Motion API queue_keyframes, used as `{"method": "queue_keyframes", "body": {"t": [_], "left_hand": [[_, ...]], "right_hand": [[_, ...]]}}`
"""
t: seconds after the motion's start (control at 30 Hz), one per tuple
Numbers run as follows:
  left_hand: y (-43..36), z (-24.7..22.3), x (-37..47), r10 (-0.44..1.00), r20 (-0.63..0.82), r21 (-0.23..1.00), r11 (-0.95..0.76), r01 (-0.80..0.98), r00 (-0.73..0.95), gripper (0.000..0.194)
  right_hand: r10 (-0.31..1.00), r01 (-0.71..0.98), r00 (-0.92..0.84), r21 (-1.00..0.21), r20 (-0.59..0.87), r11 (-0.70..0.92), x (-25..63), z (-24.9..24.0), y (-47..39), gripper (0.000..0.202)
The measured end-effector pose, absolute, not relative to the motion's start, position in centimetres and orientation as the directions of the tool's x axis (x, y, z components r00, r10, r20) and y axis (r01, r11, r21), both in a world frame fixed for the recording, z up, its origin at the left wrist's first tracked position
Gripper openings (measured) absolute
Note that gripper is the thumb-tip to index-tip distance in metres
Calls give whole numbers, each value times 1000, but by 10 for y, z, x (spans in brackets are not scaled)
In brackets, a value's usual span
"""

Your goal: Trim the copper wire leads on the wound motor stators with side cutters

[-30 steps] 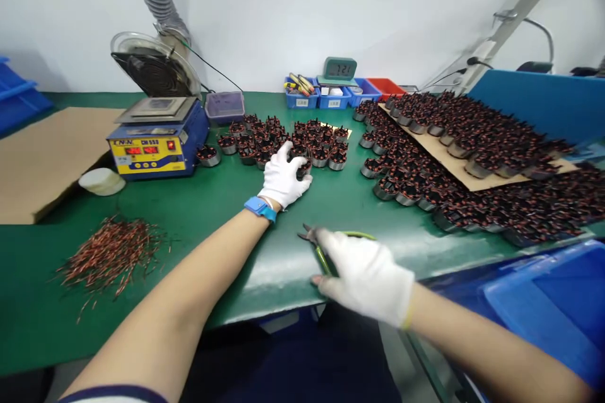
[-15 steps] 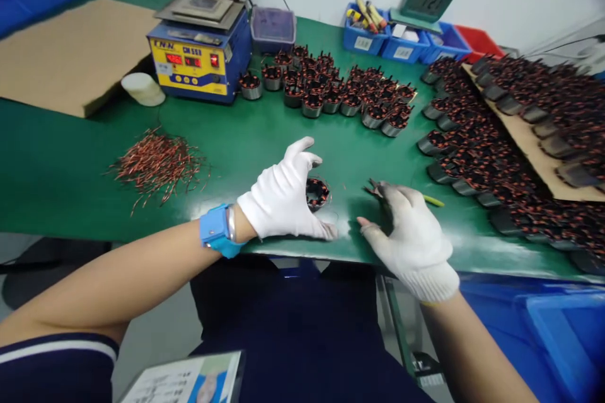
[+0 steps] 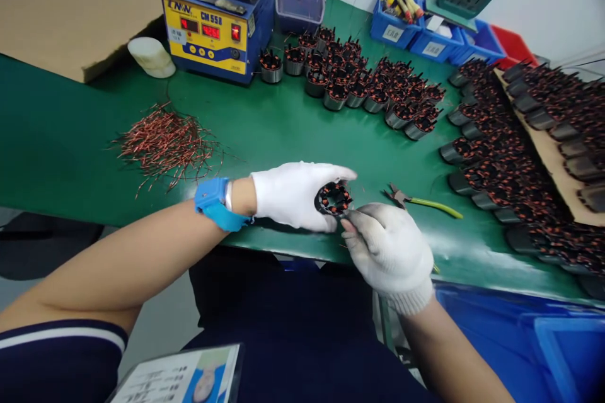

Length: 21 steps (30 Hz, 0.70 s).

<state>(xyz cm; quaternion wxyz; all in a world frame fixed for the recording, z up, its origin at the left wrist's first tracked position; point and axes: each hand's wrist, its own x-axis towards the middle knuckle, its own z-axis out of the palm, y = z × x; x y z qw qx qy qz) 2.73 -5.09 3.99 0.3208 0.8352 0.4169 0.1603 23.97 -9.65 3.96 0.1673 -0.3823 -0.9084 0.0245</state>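
My left hand (image 3: 297, 195), in a white glove, is closed around a motor stator (image 3: 333, 199), a dark ring with copper windings, near the table's front edge. Just right of it, my right hand (image 3: 385, 242), also gloved, has its thumb and forefinger pinched at the stator's lower right side. What lies between those fingertips is too small to make out. Beyond the right hand, a pair of cutting pliers (image 3: 401, 196) with yellow-green handles lies on the green table, apart from the fingers.
A pile of copper wire offcuts (image 3: 165, 143) lies at left. Behind stands a blue and yellow solder pot unit (image 3: 208, 31). Rows of stators (image 3: 378, 91) fill the back middle, with more stacked on the right (image 3: 496, 176). Blue bins (image 3: 437, 44) line the wall.
My right hand has let go of the pliers and moved left to the stator. My left hand has closed around the stator. The camera view has shifted slightly.
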Motion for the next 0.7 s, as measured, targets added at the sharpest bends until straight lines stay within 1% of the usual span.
{"method": "queue_keyframes", "body": {"t": [0.07, 0.1, 0.17, 0.23, 0.27, 0.3, 0.4, 0.43, 0.47, 0.6, 0.67, 0.7], "left_hand": [[-52, 35, 33, 822, 14, 623, -452, 638, 569, 55], [-52, 34, 34, 838, 20, 607, -443, 660, 545, 49], [-51, 33, 32, 865, 27, 588, -419, 692, 501, 46], [-51, 37, 28, 873, 13, 583, -402, 706, 487, 46], [-51, 40, 26, 871, -1, 589, -396, 704, 491, 50], [-51, 43, 24, 868, -20, 604, -384, 698, 495, 59], [-51, 50, 20, 875, -109, 693, -273, 667, 472, 101], [-50, 51, 20, 881, -131, 724, -228, 652, 454, 111], [-50, 50, 21, 886, -141, 745, -199, 637, 441, 112], [-49, 41, 27, 886, -95, 770, -224, 597, 454, 96], [-49, 37, 28, 885, -90, 783, -221, 582, 457, 99], [-49, 35, 29, 888, -89, 790, -213, 575, 452, 102]], "right_hand": [[767, 730, -603, -234, 219, 642, 242, 42, -97, 19], [805, 761, -567, -262, 176, 594, 245, 41, -96, 22], [875, 830, -477, -285, 82, 479, 252, 39, -92, 25], [916, 882, -402, -265, 10, 390, 257, 36, -88, 25], [924, 897, -382, -245, -14, 367, 259, 35, -86, 25], [929, 909, -368, -223, -34, 352, 259, 33, -85, 24], [931, 921, -357, -198, -78, 337, 257, 33, -85, 23], [931, 921, -354, -206, -86, 331, 256, 34, -85, 23], [933, 921, -349, -216, -88, 324, 255, 35, -85, 23], [937, 921, -335, -243, -100, 303, 257, 36, -76, 23], [961, 933, -271, -261, -59, 247, 257, 36, -68, 26], [971, 929, -235, -302, -32, 214, 256, 36, -63, 27]]}}
